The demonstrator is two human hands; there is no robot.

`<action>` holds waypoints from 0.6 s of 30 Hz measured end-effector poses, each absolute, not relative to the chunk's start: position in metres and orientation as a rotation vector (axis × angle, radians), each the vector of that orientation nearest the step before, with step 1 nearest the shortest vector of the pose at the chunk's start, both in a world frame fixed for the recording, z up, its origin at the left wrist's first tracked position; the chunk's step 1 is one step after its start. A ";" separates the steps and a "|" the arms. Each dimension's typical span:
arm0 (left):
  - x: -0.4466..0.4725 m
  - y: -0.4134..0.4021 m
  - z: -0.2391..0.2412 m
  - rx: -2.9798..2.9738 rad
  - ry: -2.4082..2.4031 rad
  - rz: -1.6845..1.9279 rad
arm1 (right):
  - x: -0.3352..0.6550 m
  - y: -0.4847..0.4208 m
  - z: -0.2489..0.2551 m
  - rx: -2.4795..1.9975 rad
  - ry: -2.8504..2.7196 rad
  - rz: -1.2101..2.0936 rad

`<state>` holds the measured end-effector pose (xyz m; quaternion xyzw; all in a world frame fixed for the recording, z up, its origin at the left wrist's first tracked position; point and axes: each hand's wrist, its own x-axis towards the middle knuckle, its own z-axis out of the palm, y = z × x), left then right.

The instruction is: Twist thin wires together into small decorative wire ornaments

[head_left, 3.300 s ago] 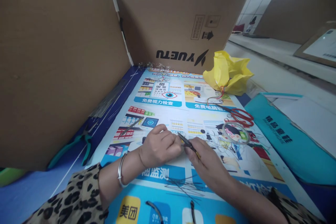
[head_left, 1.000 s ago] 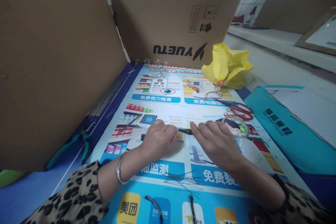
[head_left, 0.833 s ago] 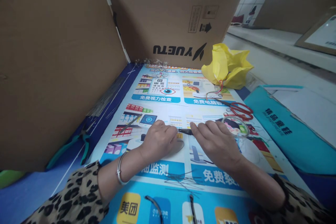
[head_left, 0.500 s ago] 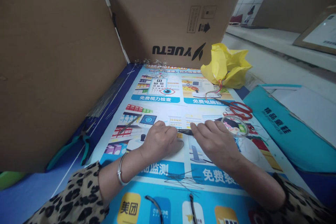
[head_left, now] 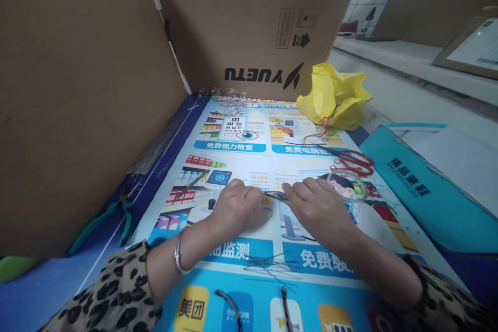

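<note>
Both my hands rest on a printed poster that covers the table. My left hand is closed, its fingertips pinching a thin wire loop that curves beside it. My right hand is closed on small dark pliers, whose tip meets the left fingertips between the two hands. A silver bangle sits on my left wrist. Several thin dark wire pieces lie on the poster just in front of my forearms.
Cardboard box walls stand left and behind. Teal-handled pliers lie at the left, red scissors and a clear tape ring at the right, a crumpled yellow bag behind them, a teal bag far right.
Since 3.3 s ago my right hand has turned palm down and lowered the pliers flat to the poster. Over the last second both hands have stayed nearly still.
</note>
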<state>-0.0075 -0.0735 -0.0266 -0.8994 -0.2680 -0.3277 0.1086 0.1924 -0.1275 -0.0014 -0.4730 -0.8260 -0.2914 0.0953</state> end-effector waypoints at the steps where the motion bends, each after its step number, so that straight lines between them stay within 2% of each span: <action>1: -0.008 -0.073 -0.027 -2.644 -0.797 -0.969 | 0.193 -0.127 -0.002 -1.404 -2.442 -0.854; 13: -0.014 -0.068 -0.021 -2.794 -0.762 -0.868 | 0.202 -0.120 0.002 -1.359 -2.482 -0.769; 18: -0.014 -0.069 -0.020 -2.933 -0.963 -1.045 | 0.203 -0.119 0.000 -1.399 -2.446 -0.703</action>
